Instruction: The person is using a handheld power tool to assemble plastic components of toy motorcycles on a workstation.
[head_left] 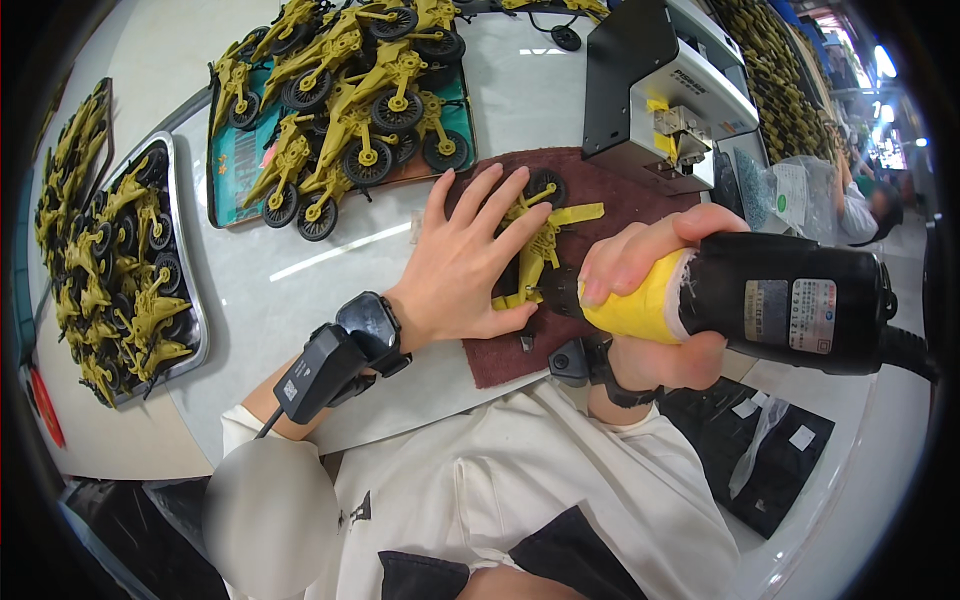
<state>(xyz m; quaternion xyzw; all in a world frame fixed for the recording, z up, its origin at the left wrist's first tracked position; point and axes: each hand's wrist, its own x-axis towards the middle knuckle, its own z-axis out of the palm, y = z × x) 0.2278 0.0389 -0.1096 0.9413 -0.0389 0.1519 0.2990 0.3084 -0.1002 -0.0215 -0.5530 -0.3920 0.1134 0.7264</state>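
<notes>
A yellow toy motorcycle frame [540,245] with a black spoked wheel [545,186] lies on a maroon cloth [520,350]. My left hand [465,245] is spread over it from the left, its index finger on the upper part and its thumb at the lower end, holding it down. In my right hand [650,270] is a black electric screwdriver [790,300], wrapped in yellow around its grip. The screwdriver lies nearly level, and its tip meets the toy's lower part beside my left thumb. My palm hides part of the toy.
Behind my left hand, a teal tray [228,180] bears a heap of similar toys. A metal tray [200,330] of more stands at the left. A black and white screw feeder [655,95] is at the back right, near a clear plastic bag [805,195]. The screwdriver's cord [910,355] trails right.
</notes>
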